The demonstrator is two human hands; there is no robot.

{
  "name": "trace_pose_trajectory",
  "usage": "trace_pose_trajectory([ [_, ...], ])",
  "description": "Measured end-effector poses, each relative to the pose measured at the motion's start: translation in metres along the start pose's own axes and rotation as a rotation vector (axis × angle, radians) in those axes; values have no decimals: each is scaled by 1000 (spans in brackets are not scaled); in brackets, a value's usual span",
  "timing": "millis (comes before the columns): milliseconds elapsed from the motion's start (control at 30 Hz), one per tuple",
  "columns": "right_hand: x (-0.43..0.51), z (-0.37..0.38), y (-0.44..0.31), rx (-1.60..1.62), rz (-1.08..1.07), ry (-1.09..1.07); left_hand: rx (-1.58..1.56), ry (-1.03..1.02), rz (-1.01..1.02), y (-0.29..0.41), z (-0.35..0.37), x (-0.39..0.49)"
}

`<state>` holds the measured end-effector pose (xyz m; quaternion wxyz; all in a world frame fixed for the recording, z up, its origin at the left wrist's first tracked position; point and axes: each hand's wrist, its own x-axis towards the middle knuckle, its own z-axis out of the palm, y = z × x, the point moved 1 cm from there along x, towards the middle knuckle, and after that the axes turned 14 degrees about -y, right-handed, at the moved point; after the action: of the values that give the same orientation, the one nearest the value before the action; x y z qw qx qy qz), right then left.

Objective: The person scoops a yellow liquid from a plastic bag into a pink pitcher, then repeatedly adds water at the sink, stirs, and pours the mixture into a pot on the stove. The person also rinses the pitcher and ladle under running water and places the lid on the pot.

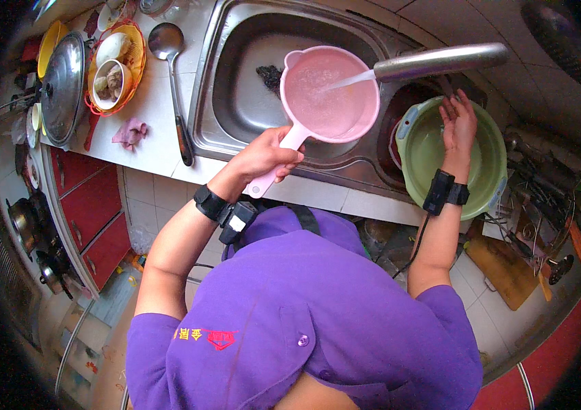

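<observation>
My left hand (272, 154) grips the handle of a pink plastic ladle (334, 123), which is over the steel sink basin (239, 113). Water runs from the metal faucet (439, 60) into the ladle, where it is pooled and bubbling. Over the green plastic basin (424, 164) at the right is my right hand (458, 120), palm up with its fingers spread and nothing seen in it. Whether it touches the basin cannot be told. A dark wet clump (269, 77) lies in the sink behind the ladle's rim.
Left of the sink, a steel ladle (167, 46) lies on the counter near a pink cloth (130, 133), an orange basket (139, 66) with bowls, and a pot lid (62, 87). At the right are a wooden cutting board (500, 266) and a jumble of utensils (531, 210).
</observation>
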<state>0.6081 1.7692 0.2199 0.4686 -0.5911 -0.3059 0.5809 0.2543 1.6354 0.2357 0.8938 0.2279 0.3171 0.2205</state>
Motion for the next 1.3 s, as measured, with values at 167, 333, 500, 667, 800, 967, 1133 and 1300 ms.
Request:
trace_pose_trajectory([
  [167, 1, -3, 1, -18, -2, 1, -25, 2, -11, -1, 0, 1],
  [333, 2, -4, 2, -24, 10, -2, -19, 0, -22, -4, -3, 1],
  [500, 2, -6, 2, -14, 6, -10, -34, -20, -3, -6, -4, 0],
  [667, 4, -9, 4, -47, 3, -25, -26, -24, 0, -5, -4, -1],
  [800, 5, -11, 5, -52, 10, -11, -24, -30, 2, -5, -4, -2],
  [967, 7, -11, 8, -52, -5, 26, -12, -8, -1, -8, -4, -2],
  [1133, 5, -3, 16, -225, -60, 26, -5, -19, 0, -8, -4, -5],
  [1300, -15, 17, 11, -167, -92, 3, -14, -43, 0, -6, 4, -17],
])
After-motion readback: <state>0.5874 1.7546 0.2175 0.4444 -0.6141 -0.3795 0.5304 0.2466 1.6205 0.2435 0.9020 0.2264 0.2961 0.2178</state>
